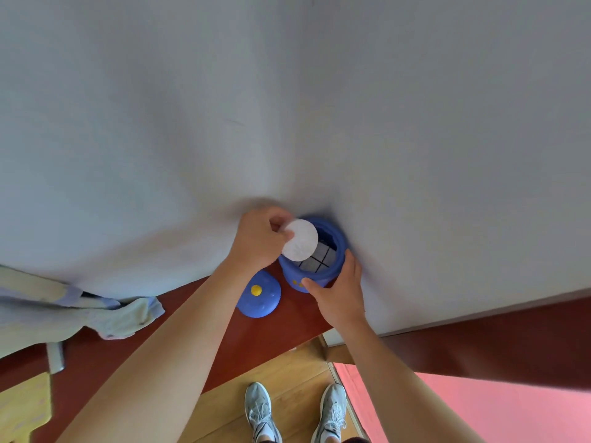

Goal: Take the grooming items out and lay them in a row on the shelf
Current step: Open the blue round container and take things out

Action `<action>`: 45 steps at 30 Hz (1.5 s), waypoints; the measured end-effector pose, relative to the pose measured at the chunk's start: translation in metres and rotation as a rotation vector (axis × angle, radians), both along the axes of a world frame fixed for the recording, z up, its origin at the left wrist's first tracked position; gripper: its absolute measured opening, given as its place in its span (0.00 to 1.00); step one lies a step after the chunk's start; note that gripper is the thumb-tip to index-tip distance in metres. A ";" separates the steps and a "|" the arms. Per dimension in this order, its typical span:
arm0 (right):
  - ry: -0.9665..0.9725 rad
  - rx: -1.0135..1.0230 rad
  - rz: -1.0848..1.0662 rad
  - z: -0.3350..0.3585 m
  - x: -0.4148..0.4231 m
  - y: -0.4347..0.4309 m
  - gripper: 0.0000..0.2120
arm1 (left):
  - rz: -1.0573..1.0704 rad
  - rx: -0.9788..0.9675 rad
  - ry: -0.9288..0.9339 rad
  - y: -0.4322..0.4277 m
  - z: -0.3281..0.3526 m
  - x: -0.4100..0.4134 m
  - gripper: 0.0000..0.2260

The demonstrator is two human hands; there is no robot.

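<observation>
Lifting flat white round cotton pad (pixel 300 240) clear of squat blue plastic jar (pixel 311 255), pinched in left hand (pixel 260 239). Right hand (pixel 340 290) wrapped around jar wall, steadying. Best kept light: pad soft, fibrous, bends easily. Domed blue lid with yellow knob (pixel 259 294) off, beside jar on glossy red-brown shelf (pixel 297 318).

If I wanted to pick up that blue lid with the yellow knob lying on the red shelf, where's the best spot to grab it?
Probably the yellow knob at the top of the blue dome-shaped lid, pinched from straight above. The lid lies dome-up on the dark red wooden shelf, so the knob sticks up, while the smooth, sloping sides offer little purchase.
</observation>
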State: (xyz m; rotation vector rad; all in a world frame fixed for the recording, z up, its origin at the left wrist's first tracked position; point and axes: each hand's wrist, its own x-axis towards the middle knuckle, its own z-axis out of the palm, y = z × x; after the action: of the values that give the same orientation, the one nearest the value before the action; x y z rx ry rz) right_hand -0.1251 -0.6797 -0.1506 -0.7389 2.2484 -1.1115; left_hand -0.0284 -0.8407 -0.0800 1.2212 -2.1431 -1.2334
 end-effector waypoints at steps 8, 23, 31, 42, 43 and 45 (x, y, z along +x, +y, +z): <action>0.010 0.017 -0.033 0.000 0.008 -0.007 0.49 | 0.267 0.190 -0.015 0.003 -0.039 0.083 0.17; 0.042 0.027 -0.020 0.000 0.012 -0.004 0.49 | 0.674 0.428 0.019 0.042 -0.129 0.143 0.17; 0.056 0.034 -0.006 -0.002 0.010 -0.004 0.49 | 0.633 0.245 -0.131 0.048 -0.136 0.146 0.17; 0.047 0.021 -0.010 -0.004 0.010 -0.003 0.48 | 0.581 0.171 -0.232 0.048 -0.149 0.151 0.16; 0.045 0.022 -0.009 -0.004 0.010 -0.003 0.48 | 0.580 0.171 -0.230 0.048 -0.151 0.152 0.16; 0.042 0.028 -0.006 -0.004 0.010 -0.003 0.48 | 0.580 0.179 -0.218 0.049 -0.154 0.152 0.15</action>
State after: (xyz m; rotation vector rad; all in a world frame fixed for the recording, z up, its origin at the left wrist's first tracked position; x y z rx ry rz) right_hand -0.1150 -0.6828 -0.1543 -0.7509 2.2975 -1.0746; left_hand 0.1241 -0.7915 -0.2343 1.9536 -1.6377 -1.0771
